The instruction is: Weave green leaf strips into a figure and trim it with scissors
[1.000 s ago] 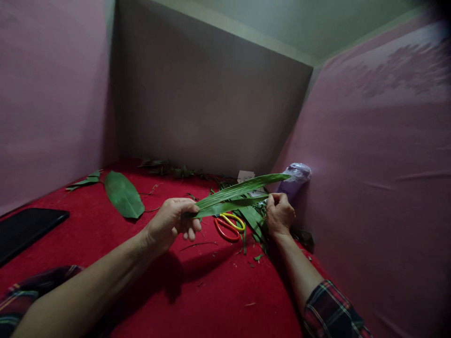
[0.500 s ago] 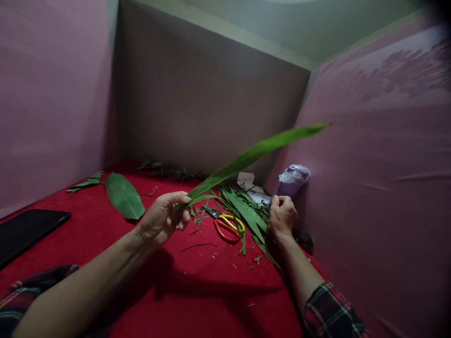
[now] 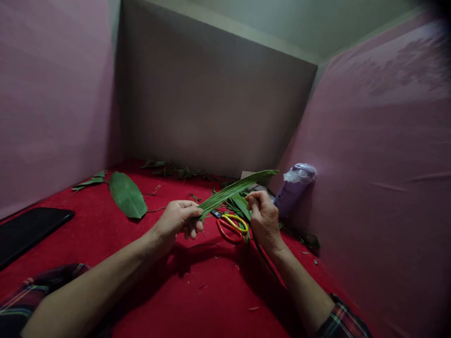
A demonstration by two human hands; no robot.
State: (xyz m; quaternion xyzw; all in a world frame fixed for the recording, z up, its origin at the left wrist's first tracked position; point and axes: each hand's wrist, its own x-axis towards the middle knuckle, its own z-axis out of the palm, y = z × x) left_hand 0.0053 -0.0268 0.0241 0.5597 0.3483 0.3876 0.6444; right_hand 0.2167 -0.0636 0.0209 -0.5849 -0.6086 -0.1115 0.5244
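My left hand (image 3: 186,218) is closed, pinching the base of a long narrow green leaf (image 3: 232,190) between thumb and fingers. The leaf slants up to the right, its tip above my right hand (image 3: 266,218). That hand has its fingers pinched together; what they hold, if anything, is too small to make out. Between the hands, on the red cloth (image 3: 200,300), lie scissors (image 3: 232,227) with one red and one yellow handle. Cut green leaves (image 3: 239,206) lie behind them, partly covered by my right hand.
A broad green leaf (image 3: 127,195) lies left of my hands, with a black phone-like slab (image 3: 33,232) nearer the left edge. A purple container (image 3: 291,195) topped with clear plastic leans by the right pink wall (image 3: 369,225). Leafy sprigs (image 3: 179,170) line the back.
My right hand has come left and nearer, from beside the purple container to close by the leaf. The leaf has tipped lower, and my left hand has shifted slightly right.
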